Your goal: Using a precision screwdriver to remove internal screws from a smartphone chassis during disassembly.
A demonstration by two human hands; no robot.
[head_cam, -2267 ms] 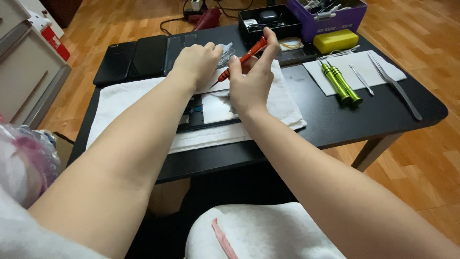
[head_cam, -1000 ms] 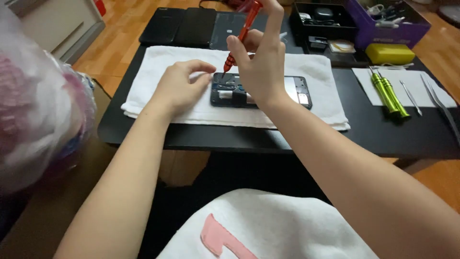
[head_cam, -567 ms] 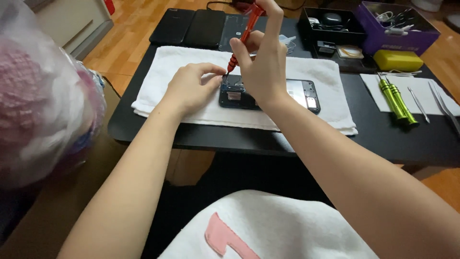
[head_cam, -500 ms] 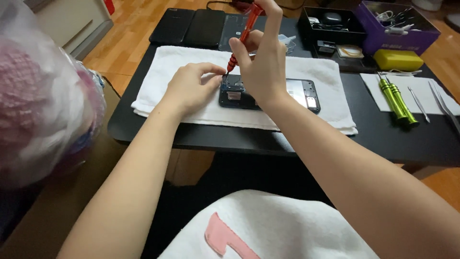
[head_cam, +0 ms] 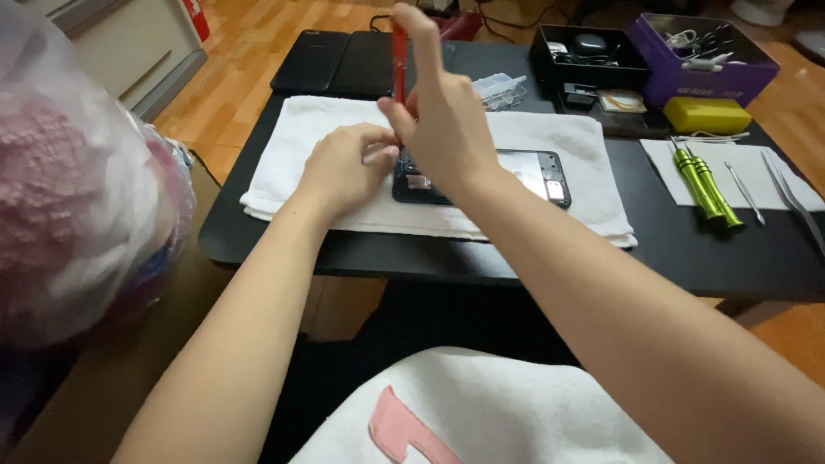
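Right hand grips a red screwdriver upright over the phone — left hand, fingers curled empty, steadies it on the towel.

bare white towel lies open left of the left hand. right of the opened phone, towel then dark surface stay free up to the green screwdrivers. boxes crowd the far edge.
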